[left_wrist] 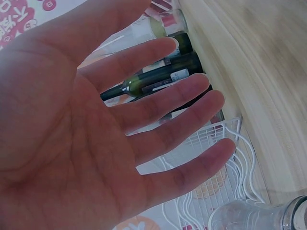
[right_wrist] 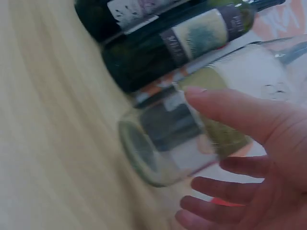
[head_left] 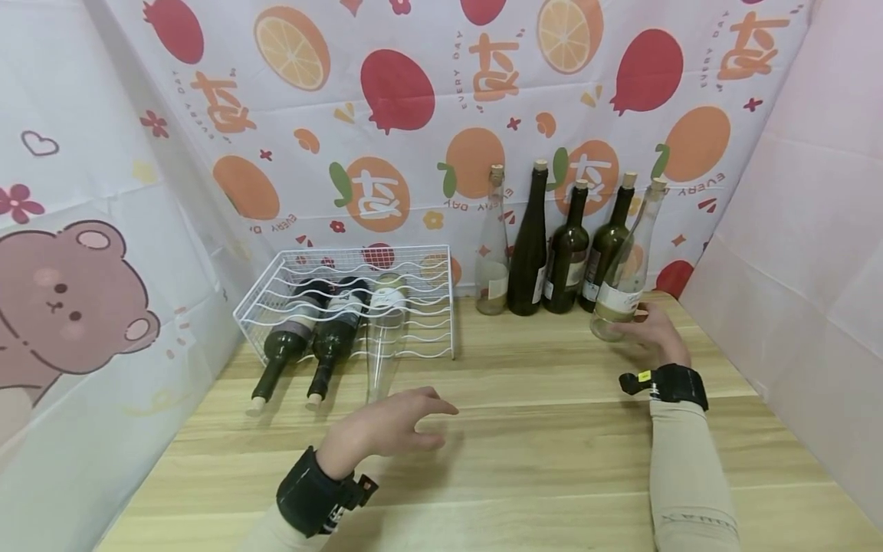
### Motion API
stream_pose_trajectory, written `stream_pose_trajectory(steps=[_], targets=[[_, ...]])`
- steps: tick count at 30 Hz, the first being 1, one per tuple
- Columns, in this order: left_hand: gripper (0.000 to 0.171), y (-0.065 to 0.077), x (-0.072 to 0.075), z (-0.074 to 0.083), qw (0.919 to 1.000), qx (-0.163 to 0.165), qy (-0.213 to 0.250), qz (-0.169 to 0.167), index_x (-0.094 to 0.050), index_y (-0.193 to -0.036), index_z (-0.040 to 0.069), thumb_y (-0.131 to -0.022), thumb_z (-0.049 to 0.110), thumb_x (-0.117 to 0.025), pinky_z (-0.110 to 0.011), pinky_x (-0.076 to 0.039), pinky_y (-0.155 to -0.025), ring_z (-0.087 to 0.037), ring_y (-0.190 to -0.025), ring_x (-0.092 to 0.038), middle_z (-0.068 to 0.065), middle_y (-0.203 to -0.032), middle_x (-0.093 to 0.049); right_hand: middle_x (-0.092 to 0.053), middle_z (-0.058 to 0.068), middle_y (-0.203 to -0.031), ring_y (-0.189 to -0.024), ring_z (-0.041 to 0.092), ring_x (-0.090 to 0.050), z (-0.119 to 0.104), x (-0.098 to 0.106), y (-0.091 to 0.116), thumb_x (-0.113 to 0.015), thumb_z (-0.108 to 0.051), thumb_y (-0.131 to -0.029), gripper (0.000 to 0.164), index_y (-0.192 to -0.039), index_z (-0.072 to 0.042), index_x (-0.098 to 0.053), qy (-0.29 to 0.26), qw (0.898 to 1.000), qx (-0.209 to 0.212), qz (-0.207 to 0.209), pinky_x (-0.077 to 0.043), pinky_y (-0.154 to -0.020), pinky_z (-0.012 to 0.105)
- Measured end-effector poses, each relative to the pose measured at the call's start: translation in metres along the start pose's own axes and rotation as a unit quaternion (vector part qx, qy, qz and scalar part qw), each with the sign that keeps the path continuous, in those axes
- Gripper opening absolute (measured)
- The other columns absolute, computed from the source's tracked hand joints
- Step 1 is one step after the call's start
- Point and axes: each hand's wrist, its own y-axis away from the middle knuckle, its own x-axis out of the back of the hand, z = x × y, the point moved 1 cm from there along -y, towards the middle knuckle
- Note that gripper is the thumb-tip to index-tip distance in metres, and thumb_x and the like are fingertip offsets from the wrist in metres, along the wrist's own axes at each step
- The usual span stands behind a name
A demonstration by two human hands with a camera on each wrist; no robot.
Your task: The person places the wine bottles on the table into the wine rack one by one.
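My right hand [head_left: 651, 331] grips a clear glass bottle [head_left: 624, 268] with a cork and a white and gold label, low on its body. The bottle leans to the right, its thumb-side label showing in the right wrist view, where the thumb [right_wrist: 225, 108] lies across the glass. My left hand [head_left: 389, 425] is over the table in front of the rack, fingers spread and palm bare in the left wrist view. Behind it a clear bottle [head_left: 386, 330] lies in the white wire rack [head_left: 451, 322], beside two dark corked bottles, one [head_left: 286, 337] at the far left.
Along the back stand another clear corked bottle [head_left: 492, 261] and several dark green bottles, among them a slim one [head_left: 530, 253]. A fruit-print cloth [head_left: 386, 84] hangs behind the wooden table [head_left: 524, 429]. Pale cloth walls [head_left: 814, 230] enclose the sides.
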Motion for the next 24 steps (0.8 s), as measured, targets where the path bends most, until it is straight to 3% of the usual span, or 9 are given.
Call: stream_pose_trajectory(steps=[4, 8, 13, 19, 24], targets=[[0.044, 0.002, 0.001, 0.001, 1.0, 0.003, -0.003, -0.002, -0.065, -0.137, 0.008, -0.097, 0.024, -0.07, -0.043, -0.053, -0.102, -0.029, -0.119, -0.065, -0.011, -0.129, -0.067, -0.019, 0.037, -0.164, -0.152, 0.051, -0.024, 0.004, -0.013, -0.007, -0.073, -0.03, -0.095, 0.103, -0.161, 0.009, -0.004, -0.037, 0.999, 0.021, 0.003, -0.025, -0.124, 0.061], [0.044, 0.002, 0.002, 0.0, 1.0, 0.002, -0.002, -0.001, -0.065, -0.137, 0.007, -0.097, 0.022, -0.07, -0.043, -0.053, -0.102, -0.029, -0.119, -0.065, -0.012, -0.129, -0.067, -0.024, 0.033, -0.164, -0.152, 0.048, -0.026, 0.003, -0.019, -0.013, -0.077, -0.027, -0.093, 0.101, -0.162, 0.004, -0.01, -0.055, 0.997, 0.037, 0.032, -0.022, -0.126, 0.06], [0.043, 0.001, 0.003, 0.001, 1.0, -0.003, -0.003, 0.006, -0.065, -0.137, 0.006, -0.096, 0.02, -0.07, -0.042, -0.053, -0.102, -0.028, -0.119, -0.065, -0.012, -0.128, -0.067, -0.03, 0.031, -0.162, -0.149, 0.045, -0.03, 0.002, -0.02, -0.015, -0.079, -0.029, -0.091, 0.1, -0.16, 0.005, -0.016, -0.045, 0.996, 0.037, 0.073, -0.024, -0.125, 0.059], [0.044, 0.0, 0.002, 0.001, 0.9999, 0.003, -0.008, 0.006, -0.065, -0.137, 0.007, -0.095, 0.022, -0.071, -0.041, -0.053, -0.103, -0.027, -0.119, -0.065, -0.01, -0.128, -0.067, -0.031, 0.033, -0.16, -0.148, 0.047, -0.032, 0.006, -0.022, -0.015, -0.079, -0.031, -0.091, 0.1, -0.158, 0.007, -0.016, -0.029, 0.995, 0.039, 0.086, -0.026, -0.124, 0.06], [0.045, 0.002, 0.002, 0.001, 1.0, 0.006, -0.005, 0.003, -0.065, -0.137, 0.007, -0.095, 0.021, -0.071, -0.041, -0.053, -0.103, -0.027, -0.12, -0.065, -0.01, -0.128, -0.067, -0.038, 0.032, -0.156, -0.142, 0.044, -0.039, 0.004, -0.025, -0.014, -0.079, -0.016, -0.09, 0.09, -0.156, 0.007, -0.023, -0.039, 0.993, 0.072, 0.089, -0.029, -0.121, 0.059]])
